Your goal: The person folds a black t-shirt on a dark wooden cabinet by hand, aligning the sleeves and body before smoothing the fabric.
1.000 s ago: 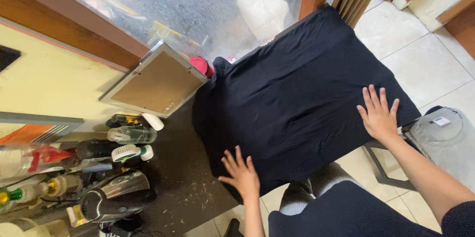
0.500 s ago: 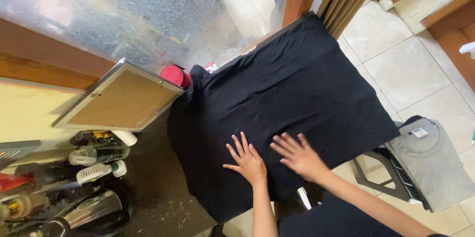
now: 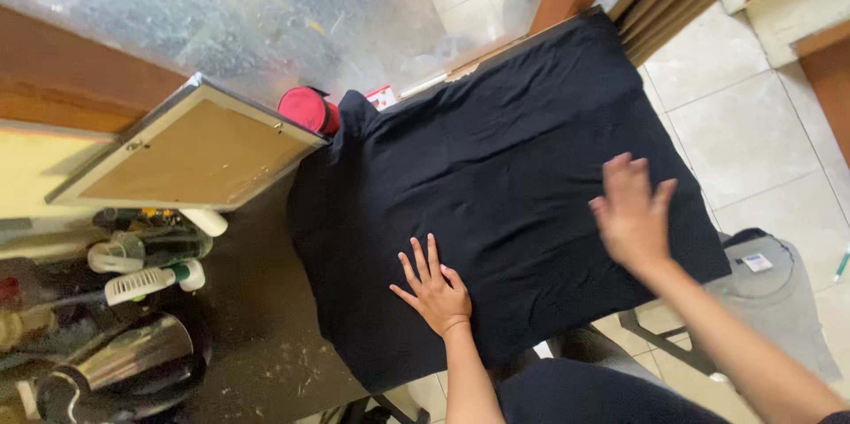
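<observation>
Black cloth (image 3: 496,158), flat, faintly creased

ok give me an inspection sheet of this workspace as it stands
surface: dark speckled countertop, partly covered
job's things: black cloth garment spread flat, hanging over the counter's edge
clutter: red round container, brown-backed picture frame leaning, shiny metal kettle, bottles
grippers: left hand flat on the garment, fingers spread; right hand open, blurred, over the garment
cables: nothing seen
surroundings: frosted window, pale tiled floor, grey folded garment on a stool
</observation>
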